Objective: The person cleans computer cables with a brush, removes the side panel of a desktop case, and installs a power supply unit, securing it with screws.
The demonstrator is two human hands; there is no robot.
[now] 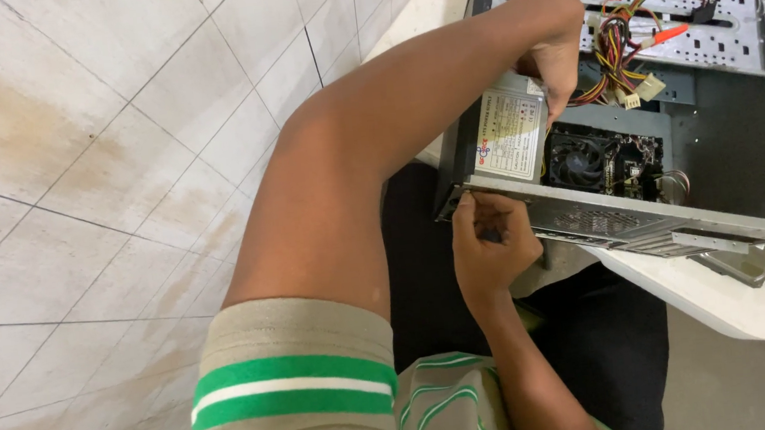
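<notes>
I see left hand (558,61) fingers curled over the power supply (509,130) top; right hand (488,243) fingertips pinched at PC case (735,129) rear edge w/ a tool.

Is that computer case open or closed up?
Open. The computer case has no side panel on, so the fan, wires and power supply show; the left hand reaches inside.

A person seen from above wears a beige short-sleeved shirt (301,342). Its sleeve cuff (292,391) carries two green bands with a white band between them, and green curved stripes cross the chest. Both forearms and hands are bare, above dark trousers (424,267).
</notes>
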